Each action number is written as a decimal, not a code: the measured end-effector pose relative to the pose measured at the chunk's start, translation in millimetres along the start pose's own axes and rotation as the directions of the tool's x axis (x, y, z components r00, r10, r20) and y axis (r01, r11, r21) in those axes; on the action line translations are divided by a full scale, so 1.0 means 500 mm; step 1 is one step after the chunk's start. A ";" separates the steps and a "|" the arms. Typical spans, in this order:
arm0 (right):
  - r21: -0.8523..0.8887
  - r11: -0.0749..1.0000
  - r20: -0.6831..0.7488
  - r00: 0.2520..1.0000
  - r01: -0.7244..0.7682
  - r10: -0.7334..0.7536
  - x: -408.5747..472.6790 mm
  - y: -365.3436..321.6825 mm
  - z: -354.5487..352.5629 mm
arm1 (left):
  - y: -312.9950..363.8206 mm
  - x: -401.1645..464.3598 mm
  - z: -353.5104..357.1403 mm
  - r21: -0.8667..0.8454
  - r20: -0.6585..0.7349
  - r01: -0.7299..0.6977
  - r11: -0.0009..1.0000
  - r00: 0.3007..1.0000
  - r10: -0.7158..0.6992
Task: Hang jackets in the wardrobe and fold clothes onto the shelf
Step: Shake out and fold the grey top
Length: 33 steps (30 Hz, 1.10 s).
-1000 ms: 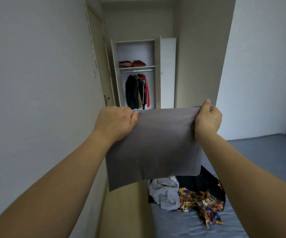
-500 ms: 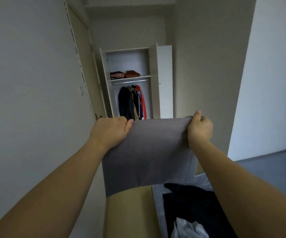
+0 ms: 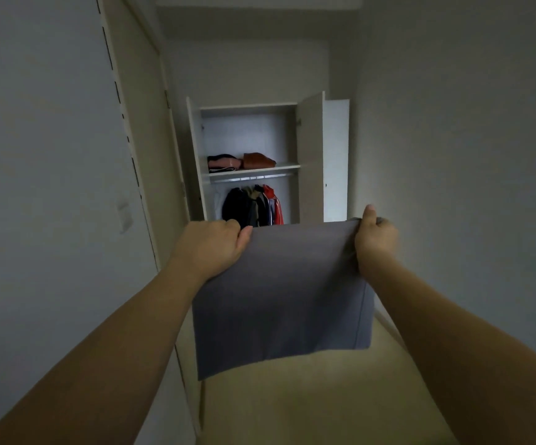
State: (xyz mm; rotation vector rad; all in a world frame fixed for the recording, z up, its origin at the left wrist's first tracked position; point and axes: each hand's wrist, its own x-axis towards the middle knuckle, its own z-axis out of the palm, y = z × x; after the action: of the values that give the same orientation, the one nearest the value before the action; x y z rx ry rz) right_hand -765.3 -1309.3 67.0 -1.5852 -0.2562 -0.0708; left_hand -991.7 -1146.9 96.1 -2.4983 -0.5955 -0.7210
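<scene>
Grey fabric fills the middle of the view: a folded grey garment (image 3: pixel 281 293) held up in the air by its top edge, hanging flat and roughly square below the two hands. The left hand (image 3: pixel 210 247) grips the upper left corner, fingers curled over the back of the cloth and the thumb pressed on the front. The right hand (image 3: pixel 375 240) pinches the upper right corner, with the thumb sticking up above the edge and the fingers wrapped behind, where the cloth bunches a little. Both bare forearms reach forward from the lower corners of the frame.

Straight ahead, well apart from the garment, stands a white wardrobe (image 3: pixel 250 107) with its doors swung open; the right door (image 3: pixel 335 159) shows its pale inner face. On the wardrobe's shelf (image 3: pixel 287 167) lie two folded piles side by side, a pink and dark one (image 3: pixel 224 162) on the left and a brown one (image 3: pixel 258 160) just beside it on the right. Beneath the shelf, several jackets (image 3: pixel 253 208) hang close together from the rail (image 3: pixel 250 177), mostly dark, with a red one at the right end. The garment's top edge covers their lower parts in this view. A pale wooden floor (image 3: pixel 308 396) shows below the hanging cloth, and plain grey walls rise on either side.
</scene>
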 end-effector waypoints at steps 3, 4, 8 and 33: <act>-0.043 0.999 -0.034 0.999 0.004 -0.006 0.146 -0.019 0.154 | -0.099 0.180 0.119 -0.016 -0.031 -0.028 0.999 0.999 0.027; -0.049 0.999 -0.038 0.999 0.014 -0.016 0.191 -0.023 0.201 | -0.125 0.234 0.159 0.001 -0.032 -0.042 0.999 0.999 0.042; -0.011 0.999 -0.052 0.998 -0.030 0.029 0.394 0.001 0.401 | -0.207 0.451 0.364 0.030 -0.042 -0.087 0.996 0.995 0.088; 0.433 0.898 0.300 0.926 0.083 -0.230 1.635 0.019 1.789 | -0.905 1.775 1.454 0.202 -0.230 0.279 0.939 0.945 -0.231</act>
State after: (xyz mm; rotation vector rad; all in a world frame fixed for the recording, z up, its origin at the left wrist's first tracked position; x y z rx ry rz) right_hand -71.0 -324.1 194.1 -1.1404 -0.6366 0.1314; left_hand -271.2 -152.2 206.4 -2.1223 -0.8860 -0.9324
